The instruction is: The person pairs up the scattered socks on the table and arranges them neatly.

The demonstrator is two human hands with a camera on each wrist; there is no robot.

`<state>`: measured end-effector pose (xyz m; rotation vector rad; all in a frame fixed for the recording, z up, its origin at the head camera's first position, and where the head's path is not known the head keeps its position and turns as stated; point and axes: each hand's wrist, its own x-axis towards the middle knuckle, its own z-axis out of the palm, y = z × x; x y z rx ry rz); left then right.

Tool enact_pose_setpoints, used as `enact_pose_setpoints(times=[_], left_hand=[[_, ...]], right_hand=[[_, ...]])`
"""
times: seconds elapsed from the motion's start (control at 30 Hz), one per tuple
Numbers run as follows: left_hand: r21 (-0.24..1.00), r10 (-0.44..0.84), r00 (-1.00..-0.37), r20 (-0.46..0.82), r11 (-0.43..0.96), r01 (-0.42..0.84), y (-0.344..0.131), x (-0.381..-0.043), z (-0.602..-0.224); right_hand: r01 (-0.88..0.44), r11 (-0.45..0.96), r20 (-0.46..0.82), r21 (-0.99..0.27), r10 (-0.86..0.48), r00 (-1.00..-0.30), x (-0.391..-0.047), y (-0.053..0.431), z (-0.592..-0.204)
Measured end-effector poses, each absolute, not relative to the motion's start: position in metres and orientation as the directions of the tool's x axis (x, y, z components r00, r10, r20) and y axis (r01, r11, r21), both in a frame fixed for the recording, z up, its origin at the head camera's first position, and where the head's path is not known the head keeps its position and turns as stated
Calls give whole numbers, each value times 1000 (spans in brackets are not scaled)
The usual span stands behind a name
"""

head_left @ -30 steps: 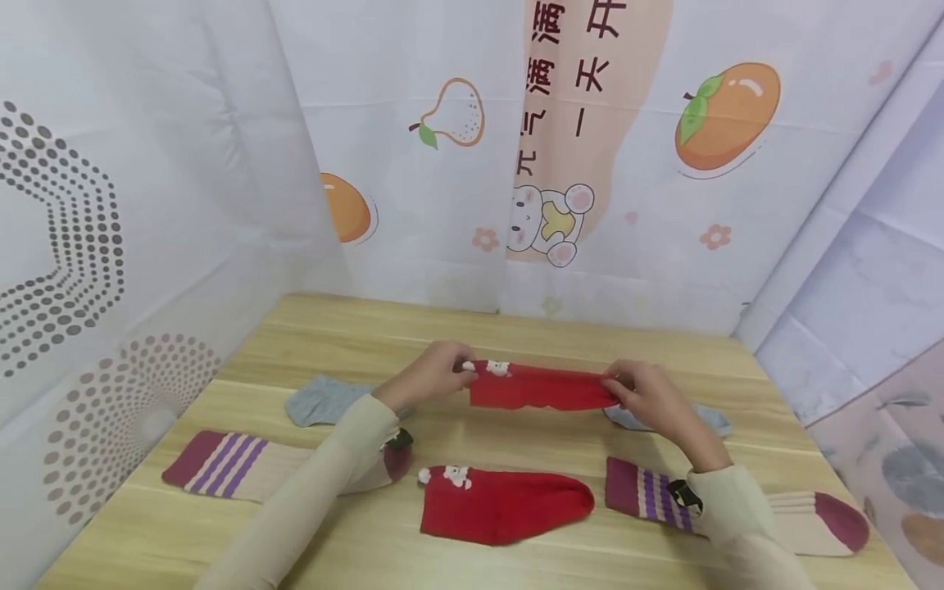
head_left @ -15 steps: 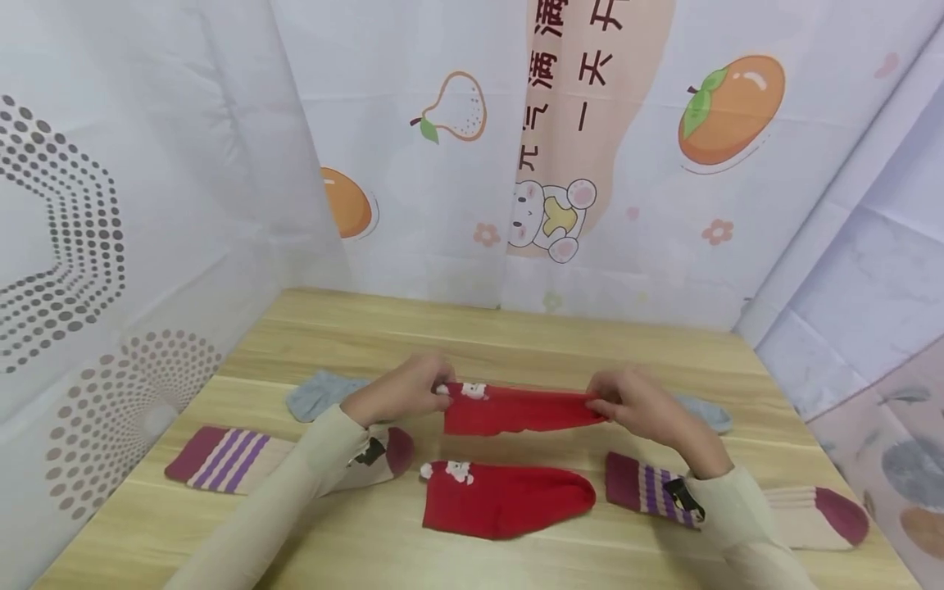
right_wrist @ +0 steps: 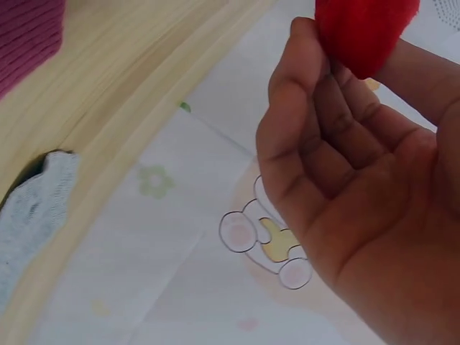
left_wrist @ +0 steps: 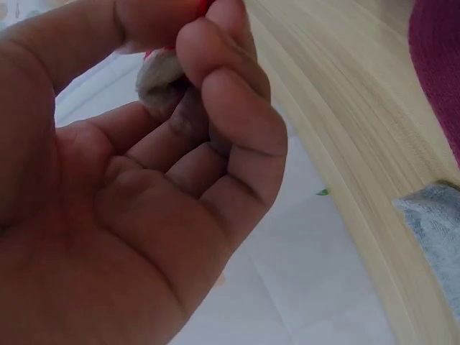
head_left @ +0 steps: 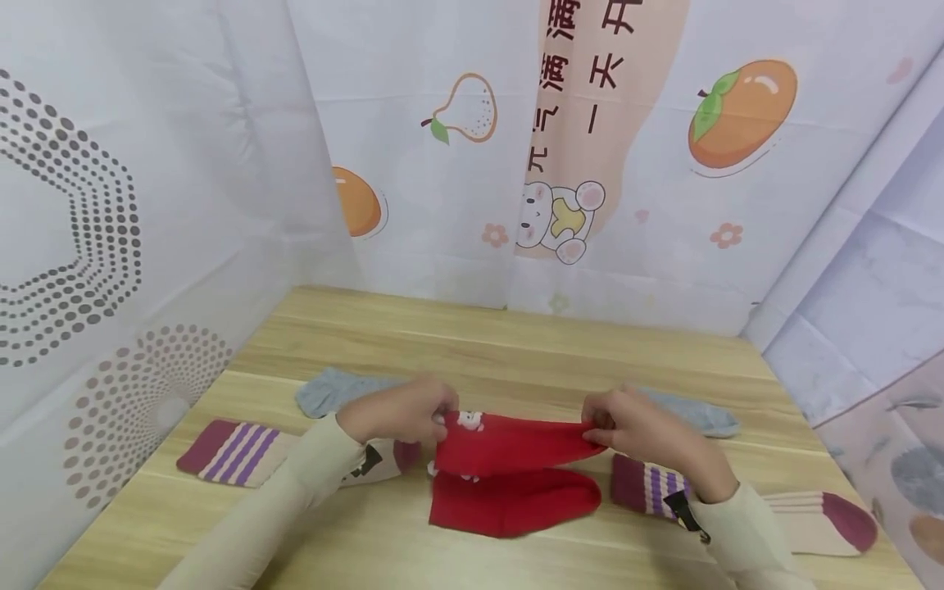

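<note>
A red sock [head_left: 509,442] with a small white figure near its cuff is stretched level between both hands. At its cuff end, my left hand [head_left: 406,412] pinches the corner between thumb and fingers. My right hand [head_left: 642,430] pinches the toe end, which also shows as a red tip [right_wrist: 365,32] in the right wrist view. Below it on the table lies a matching red sock [head_left: 516,508], cuff to the left; the held sock overlaps its upper edge in the head view. In the left wrist view a pale tuft [left_wrist: 159,77] shows beside the curled fingers.
Cream socks with purple stripes lie at left [head_left: 243,455] and right, partly under the forearms; the right one's maroon toe [head_left: 848,522] shows. Behind the hands are a grey sock [head_left: 335,392] and another grey sock [head_left: 693,412]. A printed curtain [head_left: 413,270] borders the wooden table [head_left: 501,344].
Both hands have brought the held red sock down and toward the front, from above the table's back part to over the other red sock. The view has shifted slightly.
</note>
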<state>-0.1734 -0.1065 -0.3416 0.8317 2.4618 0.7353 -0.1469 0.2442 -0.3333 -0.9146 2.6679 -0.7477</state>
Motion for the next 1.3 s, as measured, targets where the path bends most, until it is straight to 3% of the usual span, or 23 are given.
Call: enact_pose_setpoints(times=[0.27, 0.57, 0.83, 1.03, 1.17, 1.3], left_hand=[[537, 671, -670, -317, 709, 457, -102, -160, -341], [408, 702, -616, -357, 711, 574, -93, -152, -348], [331, 645, -672, -364, 764, 554, -86, -143, -359], [86, 671, -722, -170, 740, 667, -81, -124, -345], [43, 783, -622, -33, 623, 781, -69, -105, -339], [97, 855, -517, 39, 512, 853, -59, -90, -343]], right_hand=[[-590, 713, -5, -380, -640, -769, -125, 231, -343], [-606, 718, -30, -342, -653, -757, -112, 229, -362], [-570, 739, -80, -359, -633, -770, -110, 225, -368], [-556, 776, -24, -299, -588, -808, -102, 222, -353], [-628, 761, 126, -163, -615, -779, -88, 206, -349], [-667, 724, 84, -177, -664, -743, -72, 188, -351]])
